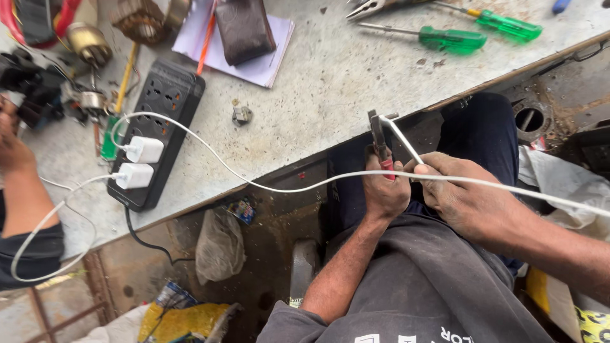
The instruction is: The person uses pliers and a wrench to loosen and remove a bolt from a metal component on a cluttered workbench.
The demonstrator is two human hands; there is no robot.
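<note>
My left hand (383,190) grips a pair of red-handled pliers (379,136) upright, jaws at the end of a thin white wire (403,141). My right hand (462,194) pinches that white wire just right of the pliers, in front of my lap below the bench edge. A long white cable (286,187) crosses over both hands and runs left toward a white charger (145,150) plugged into a black power strip (157,130). A second white charger (135,175) sits plugged in just below it.
On the grey workbench (330,82) lie two green screwdrivers (454,39), a brown wallet (244,28) on a white notepad (260,67), and motor parts (89,41) at the far left. Another person's arm (19,184) rests at the left. Bags and scraps litter the floor.
</note>
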